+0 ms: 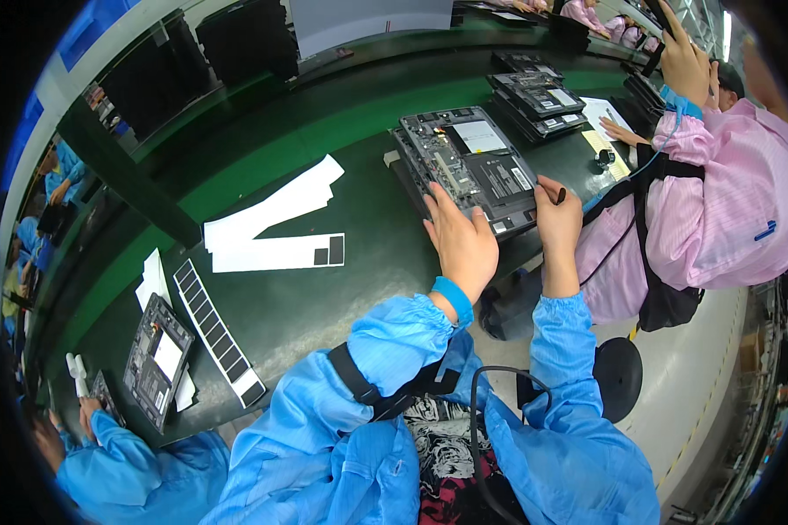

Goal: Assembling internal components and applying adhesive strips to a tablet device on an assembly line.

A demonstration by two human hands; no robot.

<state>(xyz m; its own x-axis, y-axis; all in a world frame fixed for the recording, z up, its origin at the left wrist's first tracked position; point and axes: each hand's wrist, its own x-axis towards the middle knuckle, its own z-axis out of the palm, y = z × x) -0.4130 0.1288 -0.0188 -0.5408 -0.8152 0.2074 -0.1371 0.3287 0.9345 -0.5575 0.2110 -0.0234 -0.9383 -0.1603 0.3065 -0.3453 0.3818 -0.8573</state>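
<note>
An opened laptop base (464,162) lies in front of me on the green table, its circuit board, black battery and a white rectangular sheet showing. My left hand (466,252) rests on its near edge with the fingers stretched out. At the near right corner my right hand (559,229) is closed around a short, dark, slim tool (561,196), of which only one end shows. I cannot tell what kind of tool it is. Under the laptop base's left side, the edge of something pale sticks out.
White paper strips (263,210) and a strip of black pads (212,324) lie to the left, near another opened laptop base (158,363). Stacked laptop bases (538,96) stand at the far right. Co-workers in pink (700,192) and blue (140,472) sit either side.
</note>
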